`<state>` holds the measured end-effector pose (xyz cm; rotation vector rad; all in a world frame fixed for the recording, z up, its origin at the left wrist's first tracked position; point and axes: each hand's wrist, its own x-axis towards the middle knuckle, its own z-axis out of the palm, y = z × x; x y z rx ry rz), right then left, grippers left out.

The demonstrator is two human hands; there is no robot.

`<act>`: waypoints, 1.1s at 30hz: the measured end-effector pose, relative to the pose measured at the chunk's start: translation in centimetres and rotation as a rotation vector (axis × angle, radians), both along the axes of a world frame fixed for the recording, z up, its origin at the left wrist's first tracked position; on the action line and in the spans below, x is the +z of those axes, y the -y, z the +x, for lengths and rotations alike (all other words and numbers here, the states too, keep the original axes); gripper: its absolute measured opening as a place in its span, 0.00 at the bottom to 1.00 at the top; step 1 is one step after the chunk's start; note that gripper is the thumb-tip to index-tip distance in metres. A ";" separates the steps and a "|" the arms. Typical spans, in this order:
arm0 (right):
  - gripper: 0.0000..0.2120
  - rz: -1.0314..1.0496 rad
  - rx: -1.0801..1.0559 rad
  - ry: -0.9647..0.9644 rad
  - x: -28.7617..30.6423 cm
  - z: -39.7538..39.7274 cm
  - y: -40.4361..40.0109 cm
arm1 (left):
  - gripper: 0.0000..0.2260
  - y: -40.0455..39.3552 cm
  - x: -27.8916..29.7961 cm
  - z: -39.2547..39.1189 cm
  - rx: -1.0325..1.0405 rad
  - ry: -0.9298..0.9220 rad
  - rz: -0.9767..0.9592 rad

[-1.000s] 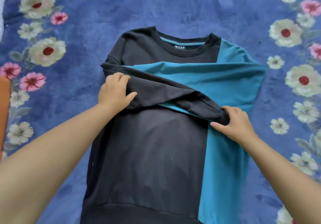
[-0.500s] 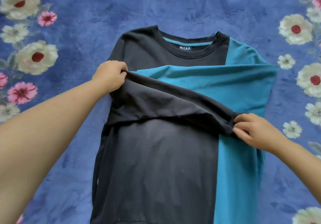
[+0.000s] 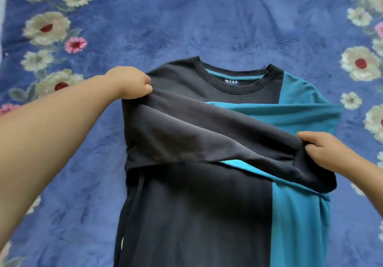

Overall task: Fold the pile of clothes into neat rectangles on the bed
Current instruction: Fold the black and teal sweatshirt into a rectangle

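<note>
One garment is seen in work: a black and teal sweatshirt [image 3: 199,215] is laid flat, front side up, on the blue flowered blanket [image 3: 207,18] of the bed, with the collar [image 3: 238,76] pointing away from the person. The teal sleeve [image 3: 290,113] is already folded across the chest. The black sleeve [image 3: 207,138] is now laid over it, slanting from the left shoulder down to the right side, and it is held a little above the body and is not yet pressed flat.

The shoulder end of the black sleeve is gripped by the left hand [image 3: 130,83], whose fingers are curled tight around the cloth. The cuff end is pinched by the right hand [image 3: 323,148], between the thumb and the bent fingers.

It is judged that the folding of this garment is about at the middle. The sleeves are brought in, but the black one must be smoothed, and the long body must be folded up to give a rectangle. No other clothes, folded or unfolded, are visible, so the rest of the pile cannot be judged.
</note>
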<state>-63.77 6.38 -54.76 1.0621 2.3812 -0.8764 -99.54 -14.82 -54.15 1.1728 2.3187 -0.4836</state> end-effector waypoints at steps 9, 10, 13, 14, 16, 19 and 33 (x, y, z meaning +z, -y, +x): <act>0.10 0.300 -0.244 0.264 -4.9 -0.6 -2.1 | 0.19 2.9 -6.9 9.3 -0.310 -0.163 0.733; 0.09 0.338 -0.242 0.245 -5.0 -0.8 -2.2 | 0.23 4.7 -7.7 10.4 -0.383 -0.120 0.742; 0.08 0.350 -0.213 0.222 -4.9 -1.7 -2.8 | 0.28 8.9 -9.9 11.9 -0.502 -0.172 0.711; 0.09 0.325 -0.213 0.226 -4.8 -1.8 -3.1 | 0.25 9.6 -10.2 12.1 -0.498 -0.193 0.703; 0.11 0.268 -0.205 0.256 -4.6 -1.7 -3.7 | 0.18 10.5 -10.3 11.9 -0.492 -0.233 0.721; 0.11 0.290 -0.166 0.280 -4.0 -0.7 -4.2 | 0.11 11.1 -9.5 11.3 -0.478 -0.216 0.764; 0.13 0.566 0.349 -0.040 -3.4 -14.2 7.1 | 0.17 14.9 -8.9 13.8 0.687 0.215 0.533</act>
